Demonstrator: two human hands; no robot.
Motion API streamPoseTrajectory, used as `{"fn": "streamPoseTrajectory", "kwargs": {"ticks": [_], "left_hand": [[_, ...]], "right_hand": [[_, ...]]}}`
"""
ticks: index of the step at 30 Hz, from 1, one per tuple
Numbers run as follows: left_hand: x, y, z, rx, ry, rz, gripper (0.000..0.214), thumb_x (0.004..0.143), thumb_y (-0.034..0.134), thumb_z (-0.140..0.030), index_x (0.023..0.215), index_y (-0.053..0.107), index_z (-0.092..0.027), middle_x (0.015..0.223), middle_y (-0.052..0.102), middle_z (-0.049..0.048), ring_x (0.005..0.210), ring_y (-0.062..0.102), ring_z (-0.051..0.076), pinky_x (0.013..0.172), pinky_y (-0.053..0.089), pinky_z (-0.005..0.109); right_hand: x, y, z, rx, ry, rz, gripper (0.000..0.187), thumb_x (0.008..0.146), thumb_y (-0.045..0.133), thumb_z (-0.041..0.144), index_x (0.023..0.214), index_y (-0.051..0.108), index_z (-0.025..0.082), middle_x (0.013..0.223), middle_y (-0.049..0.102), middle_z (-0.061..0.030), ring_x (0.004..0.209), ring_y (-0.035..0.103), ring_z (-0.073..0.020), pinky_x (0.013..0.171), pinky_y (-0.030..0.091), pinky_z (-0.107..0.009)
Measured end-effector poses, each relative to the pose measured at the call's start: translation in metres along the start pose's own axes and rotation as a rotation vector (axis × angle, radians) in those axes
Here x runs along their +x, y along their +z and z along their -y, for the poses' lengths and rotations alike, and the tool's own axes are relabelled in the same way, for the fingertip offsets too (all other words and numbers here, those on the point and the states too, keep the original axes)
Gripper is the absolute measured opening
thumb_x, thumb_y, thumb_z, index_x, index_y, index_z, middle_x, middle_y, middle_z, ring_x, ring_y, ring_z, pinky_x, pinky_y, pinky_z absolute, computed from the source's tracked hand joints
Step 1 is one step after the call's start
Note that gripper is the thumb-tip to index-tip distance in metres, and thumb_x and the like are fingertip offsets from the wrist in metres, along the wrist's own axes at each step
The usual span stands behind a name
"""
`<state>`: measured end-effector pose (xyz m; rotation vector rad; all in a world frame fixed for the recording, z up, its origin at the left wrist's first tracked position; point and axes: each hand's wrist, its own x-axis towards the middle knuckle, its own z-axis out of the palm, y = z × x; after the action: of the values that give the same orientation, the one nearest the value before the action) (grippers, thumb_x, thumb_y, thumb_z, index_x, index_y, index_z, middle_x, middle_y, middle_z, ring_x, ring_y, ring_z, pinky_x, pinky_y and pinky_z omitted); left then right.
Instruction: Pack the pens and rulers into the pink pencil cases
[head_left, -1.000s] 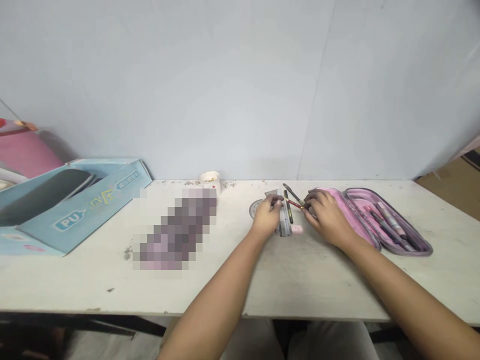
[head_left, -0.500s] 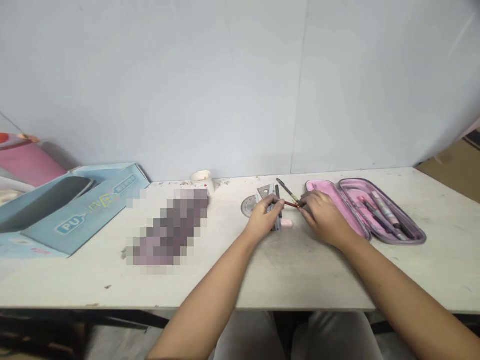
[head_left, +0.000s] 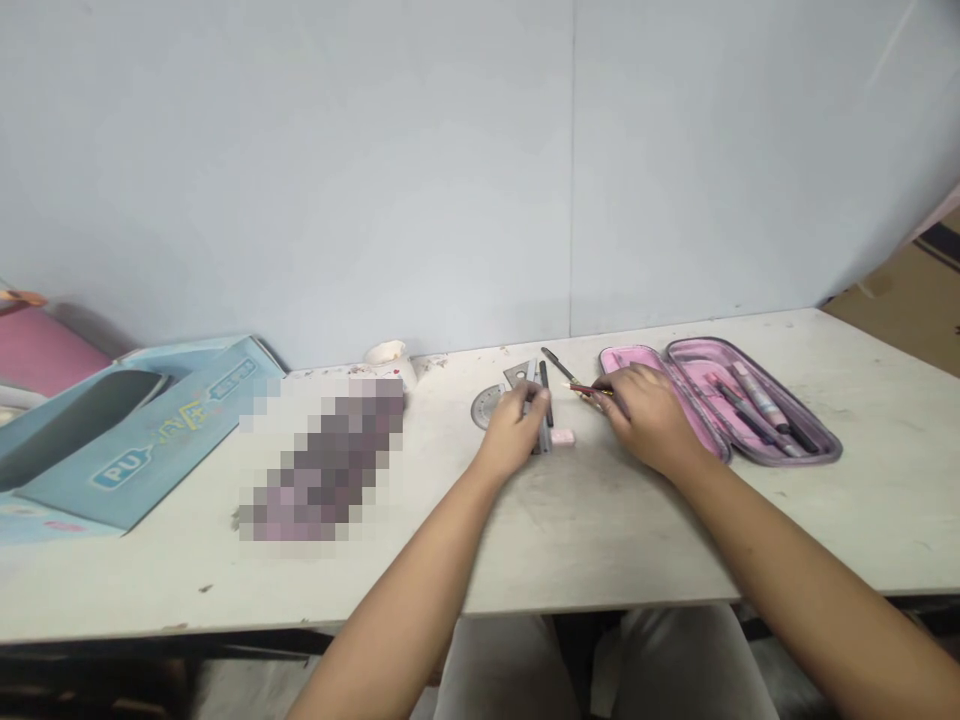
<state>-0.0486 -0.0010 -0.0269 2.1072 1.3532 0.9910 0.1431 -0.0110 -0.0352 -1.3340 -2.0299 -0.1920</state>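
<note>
My right hand [head_left: 641, 410] is closed on a dark red pencil [head_left: 581, 389], its pale tip pointing left. A thin yellowish stick lies against the pencil at the fingertips; whether it is gripped too is unclear. My left hand [head_left: 516, 425] rests over a ruler [head_left: 542, 440], fingers curved and thumb apart, with nothing visible held. Around it lie a clear protractor [head_left: 484, 408], a set square [head_left: 516, 373], a black pen [head_left: 546, 385] and a pink eraser [head_left: 562, 437]. Another dark pen [head_left: 556, 361] lies behind the right fingertips.
An open pink pencil case [head_left: 787, 462] with several pens [head_left: 757, 395] lies at the right. On the left are a blurred-out purple-grey object [head_left: 322, 460], a white paper cup [head_left: 394, 360] and a blue box [head_left: 172, 430]. A wall [head_left: 420, 180] stands behind the table [head_left: 600, 550].
My left hand has let go of the red pencil's end and drawn slightly left. My right hand now holds the pencil alone. The view has shifted a little.
</note>
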Motion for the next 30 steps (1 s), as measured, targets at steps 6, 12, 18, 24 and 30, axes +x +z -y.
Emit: {"fn": "streamPoseTrajectory", "kwargs": {"ticks": [6,12,18,24,30], "left_hand": [[-0.011,0.007,0.002,0.419,0.115,0.140,0.027,0.070,0.061,-0.037,0.091,0.058,-0.020,0.109,0.051,0.0078,0.111,0.038,0.027,0.096,0.026,0.048],[0.000,0.001,0.006,-0.494,-0.164,0.062,0.027,0.079,0.053,-0.034,0.100,0.058,-0.018,0.094,0.059,0.0050,0.089,0.052,0.016,0.086,0.039,0.032],[0.003,-0.002,0.005,-1.251,-0.369,-0.013,0.030,0.074,0.064,-0.025,0.103,0.059,-0.019,0.087,0.061,0.0035,0.074,0.057,0.010,0.075,0.045,0.026],[0.002,0.004,0.002,-1.346,-0.431,-0.092,0.016,0.076,0.061,-0.017,0.090,0.052,-0.014,0.084,0.064,0.0066,0.076,0.062,0.012,0.082,0.047,0.031],[-0.004,0.009,-0.001,-1.206,-0.383,0.021,0.030,0.069,0.069,-0.021,0.091,0.050,-0.015,0.078,0.063,0.0031,0.070,0.062,0.012,0.079,0.047,0.029]], "right_hand": [[-0.001,0.001,-0.005,-0.027,0.030,0.011,0.023,0.087,0.041,0.032,0.092,0.058,0.018,0.090,0.063,-0.0071,0.092,0.050,-0.0233,0.081,0.031,-0.034],[-0.002,0.001,-0.006,0.020,-0.015,-0.051,0.021,0.085,0.043,0.031,0.094,0.057,0.018,0.093,0.061,-0.0077,0.093,0.048,-0.0236,0.081,0.033,-0.035],[-0.002,0.000,-0.003,0.057,-0.047,-0.095,0.017,0.084,0.047,0.030,0.090,0.057,0.018,0.090,0.061,-0.0069,0.091,0.048,-0.0227,0.083,0.034,-0.037],[-0.003,-0.001,0.007,0.019,-0.104,-0.076,0.015,0.084,0.046,0.029,0.084,0.056,0.018,0.085,0.059,-0.0065,0.090,0.048,-0.0224,0.086,0.034,-0.037],[-0.004,-0.002,0.012,-0.113,-0.189,-0.110,0.017,0.085,0.044,0.025,0.084,0.059,0.016,0.085,0.059,-0.0075,0.090,0.046,-0.0218,0.089,0.031,-0.036]]}}
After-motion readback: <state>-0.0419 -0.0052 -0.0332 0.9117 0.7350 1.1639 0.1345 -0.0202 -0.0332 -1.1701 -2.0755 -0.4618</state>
